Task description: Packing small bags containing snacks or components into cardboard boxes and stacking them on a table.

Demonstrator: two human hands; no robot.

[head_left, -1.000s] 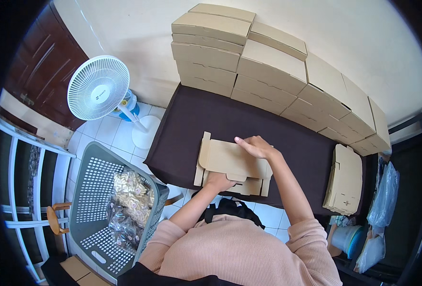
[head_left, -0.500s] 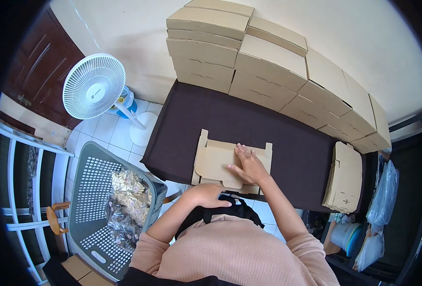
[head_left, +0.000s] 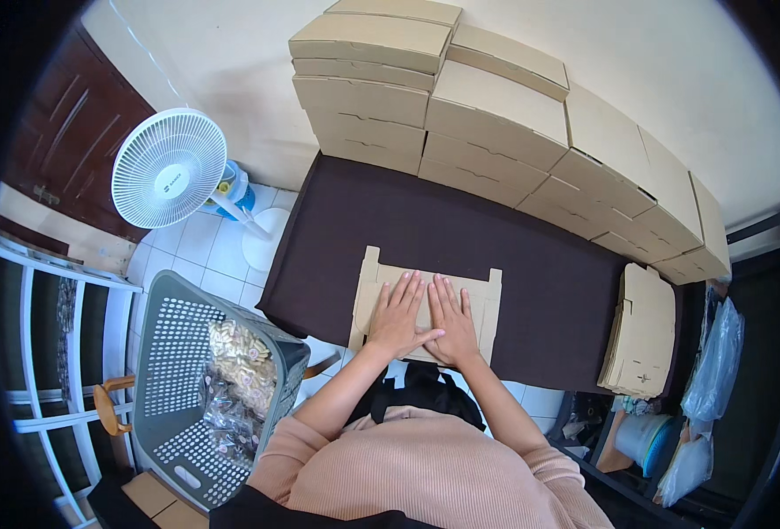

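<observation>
A flat brown cardboard box blank lies at the near edge of the dark-covered table, its tabs sticking out at the far corners. My left hand rests flat on its middle, fingers stretched away from me. Beside it my right hand is pressed flat on the same cardboard, fingers extended. The two thumbs meet or overlap near the front. Both hands hold nothing, and they cover much of the blank's centre.
Closed cardboard boxes are stacked along the wall. Flat box blanks lie piled at the table's right end. On the left stand a white fan and a grey-green basket with plastic-bagged items. Plastic bags hang at right.
My left hand has come up from the table's front edge onto the cardboard. My right hand has shifted slightly nearer me and now lies beside it, fingers straight.
</observation>
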